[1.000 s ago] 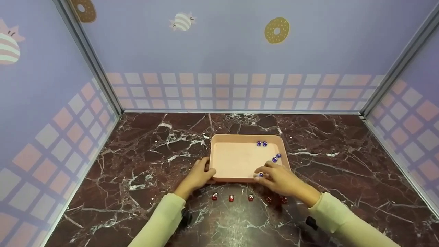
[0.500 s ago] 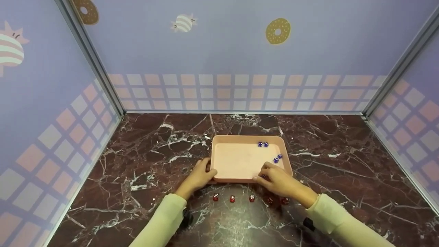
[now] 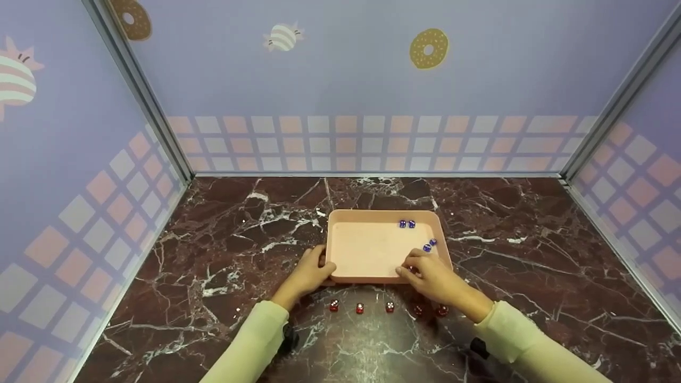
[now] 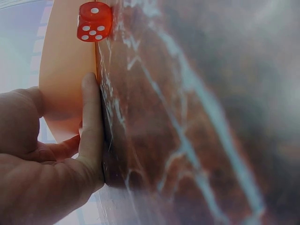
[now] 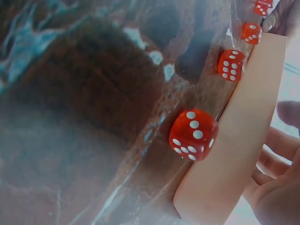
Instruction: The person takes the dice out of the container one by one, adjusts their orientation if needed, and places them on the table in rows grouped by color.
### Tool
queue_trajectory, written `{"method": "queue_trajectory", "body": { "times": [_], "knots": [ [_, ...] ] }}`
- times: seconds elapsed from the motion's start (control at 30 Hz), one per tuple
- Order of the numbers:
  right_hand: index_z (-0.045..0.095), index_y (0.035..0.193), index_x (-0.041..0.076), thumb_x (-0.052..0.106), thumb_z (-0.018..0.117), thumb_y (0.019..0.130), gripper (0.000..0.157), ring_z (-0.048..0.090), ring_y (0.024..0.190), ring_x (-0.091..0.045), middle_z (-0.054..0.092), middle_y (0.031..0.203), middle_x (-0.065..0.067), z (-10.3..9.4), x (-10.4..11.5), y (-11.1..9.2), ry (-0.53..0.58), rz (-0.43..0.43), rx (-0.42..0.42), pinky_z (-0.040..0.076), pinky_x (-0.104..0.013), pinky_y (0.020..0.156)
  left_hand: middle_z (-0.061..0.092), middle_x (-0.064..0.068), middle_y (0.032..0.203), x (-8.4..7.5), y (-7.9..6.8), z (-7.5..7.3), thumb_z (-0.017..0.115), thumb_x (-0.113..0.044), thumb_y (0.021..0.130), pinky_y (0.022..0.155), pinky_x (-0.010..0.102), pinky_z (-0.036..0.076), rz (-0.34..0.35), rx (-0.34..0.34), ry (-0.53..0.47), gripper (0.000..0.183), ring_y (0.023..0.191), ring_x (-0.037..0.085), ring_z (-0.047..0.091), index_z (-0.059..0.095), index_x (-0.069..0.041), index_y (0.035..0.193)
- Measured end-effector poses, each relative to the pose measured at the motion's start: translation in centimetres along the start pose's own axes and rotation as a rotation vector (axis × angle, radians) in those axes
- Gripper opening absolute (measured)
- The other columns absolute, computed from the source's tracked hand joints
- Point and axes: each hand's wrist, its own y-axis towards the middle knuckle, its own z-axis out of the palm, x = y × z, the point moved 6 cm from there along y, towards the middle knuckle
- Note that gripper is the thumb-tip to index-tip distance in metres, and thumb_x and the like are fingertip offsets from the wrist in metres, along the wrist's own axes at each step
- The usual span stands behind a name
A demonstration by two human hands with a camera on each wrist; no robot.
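Observation:
A shallow peach tray [image 3: 372, 280] sits on the marble-patterned table. My left hand [image 3: 311, 268] grips its front left corner, thumb over the rim and fingers along the outer side; in the left wrist view one finger [image 4: 91, 122] lies along the tray's wall base. My right hand [image 3: 432, 274] reaches over the front right rim with thumb and fingers curled together inside, pinching a blue die that is almost hidden by them. Beyond it, two blue dice [image 3: 427, 248] lie near the right wall, and another pair of blue dice [image 3: 407, 224] near the back wall.
In front of the tray, several red dice [image 3: 360, 308] stand in a spaced row; in the right wrist view a red die [image 5: 193, 134] shows close by the tray wall. Patterned panels [image 3: 340, 143] enclose the table at the back and both sides.
The right thumb and fingers have drawn together around the blue die, which showed between them earlier, and the hand has shifted slightly. The left hand, tray and red dice have stayed put.

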Motion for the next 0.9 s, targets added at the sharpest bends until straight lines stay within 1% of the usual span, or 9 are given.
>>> {"method": "queue_trajectory", "body": {
  "times": [0.1, 0.17, 0.2, 0.27, 0.4, 0.53, 0.63, 0.77, 0.9],
  "knots": [
    [0.076, 0.088, 0.002, 0.006, 0.071, 0.097, 0.011, 0.062, 0.078, -0.020, 0.066, 0.089, -0.006, -0.4, 0.1, 0.1, 0.001, -0.028, -0.033, 0.060, -0.032, 0.066, 0.044, 0.025, 0.116, 0.0, 0.0, 0.0, 0.057, -0.001, 0.089, 0.071, 0.033, 0.073, 0.001, -0.004, 0.006, 0.057, 0.089, 0.033, 0.068, 0.049, 0.014, 0.143],
    [0.076, 0.089, 0.000, -0.001, 0.073, 0.092, 0.005, 0.064, 0.079, -0.022, 0.066, 0.090, -0.008, -0.6, 0.3, 0.2, 0.002, -0.053, -0.052, 0.062, -0.033, 0.068, 0.045, 0.025, 0.116, 0.0, 0.0, 0.0, 0.057, -0.001, 0.089, 0.071, 0.033, 0.072, -0.001, -0.006, 0.009, 0.057, 0.090, 0.033, 0.067, 0.049, 0.014, 0.143],
    [0.075, 0.089, 0.000, -0.004, 0.073, 0.090, 0.005, 0.065, 0.079, -0.023, 0.066, 0.090, -0.009, -0.7, 0.4, 0.2, 0.001, -0.065, -0.060, 0.063, -0.033, 0.068, 0.045, 0.024, 0.116, 0.0, 0.0, 0.0, 0.057, -0.001, 0.089, 0.071, 0.033, 0.072, -0.004, -0.005, 0.012, 0.057, 0.089, 0.033, 0.067, 0.049, 0.014, 0.143],
    [0.075, 0.090, -0.001, -0.010, 0.073, 0.085, 0.011, 0.066, 0.079, -0.023, 0.067, 0.091, -0.010, -0.8, 0.6, 0.2, 0.003, -0.085, -0.073, 0.065, -0.034, 0.068, 0.045, 0.025, 0.116, 0.1, 0.0, 0.0, 0.057, 0.000, 0.089, 0.071, 0.033, 0.072, -0.010, -0.005, 0.008, 0.057, 0.088, 0.033, 0.068, 0.048, 0.014, 0.143],
    [0.075, 0.090, -0.001, -0.018, 0.070, 0.082, 0.020, 0.065, 0.079, -0.022, 0.067, 0.091, -0.010, -0.8, 1.2, 0.2, 0.017, -0.121, -0.090, 0.064, -0.032, 0.066, 0.045, 0.025, 0.116, 0.1, 0.0, 0.0, 0.058, -0.001, 0.089, 0.070, 0.032, 0.072, -0.012, -0.007, 0.009, 0.056, 0.087, 0.033, 0.069, 0.049, 0.014, 0.143],
    [0.075, 0.090, 0.001, -0.018, 0.071, 0.081, 0.022, 0.065, 0.078, -0.021, 0.066, 0.091, -0.009, -0.5, 2.1, 0.2, 0.023, -0.167, -0.096, 0.064, -0.031, 0.065, 0.045, 0.024, 0.115, -0.1, 0.0, -0.1, 0.058, -0.002, 0.088, 0.070, 0.031, 0.072, -0.007, -0.014, 0.039, 0.057, 0.091, 0.034, 0.067, 0.049, 0.014, 0.143],
    [0.075, 0.090, 0.003, -0.016, 0.072, 0.080, 0.022, 0.066, 0.079, -0.020, 0.066, 0.090, -0.007, -0.2, 2.9, 0.3, 0.014, -0.205, -0.084, 0.064, -0.032, 0.066, 0.046, 0.023, 0.115, -0.1, -0.1, -0.1, 0.058, -0.002, 0.088, 0.070, 0.030, 0.072, -0.011, -0.019, 0.054, 0.057, 0.090, 0.033, 0.066, 0.050, 0.013, 0.143],
    [0.075, 0.090, 0.005, -0.015, 0.070, 0.077, 0.024, 0.065, 0.080, -0.018, 0.065, 0.090, -0.005, 0.1, 4.0, 0.2, 0.007, -0.259, -0.068, 0.063, -0.031, 0.066, 0.046, 0.024, 0.115, -0.2, -0.2, 0.0, 0.058, -0.001, 0.088, 0.069, 0.031, 0.072, -0.006, -0.022, 0.030, 0.056, 0.086, 0.032, 0.067, 0.050, 0.014, 0.141],
    [0.076, 0.091, 0.003, -0.015, 0.068, 0.077, 0.025, 0.065, 0.082, -0.018, 0.065, 0.091, -0.004, 0.7, 4.9, 0.2, 0.031, -0.278, -0.037, 0.064, -0.031, 0.070, 0.045, 0.026, 0.117, -0.2, -0.2, 0.0, 0.058, -0.001, 0.088, 0.068, 0.032, 0.072, -0.001, -0.023, 0.012, 0.056, 0.086, 0.033, 0.068, 0.050, 0.014, 0.141]
  ]
}}
